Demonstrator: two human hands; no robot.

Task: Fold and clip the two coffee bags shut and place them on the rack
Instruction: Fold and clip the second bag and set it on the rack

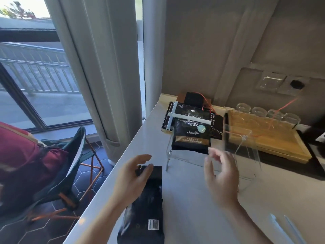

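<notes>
A black coffee bag [147, 205] with a barcode lies flat on the white counter [190, 199], near the front. My left hand [131, 178] rests at its upper left corner, fingers apart and curled over the bag's top edge. To the right, my right hand [221, 175] hovers open and blurred above the counter. Behind the hands a clear acrylic rack [168, 159] carries a black "Charcoal fire" bag [191, 140] with a white clip [190, 118] across its top. Another black bag [191, 110] sits behind it, with a white clip [173, 115] along its left side.
Two loose white clips [281, 228] lie at the counter's front right. A wooden tray [267, 138] with several upturned glasses [258, 111] stands at the back right. The counter's left edge drops to a folding chair [70, 166] and a curtain [98, 71].
</notes>
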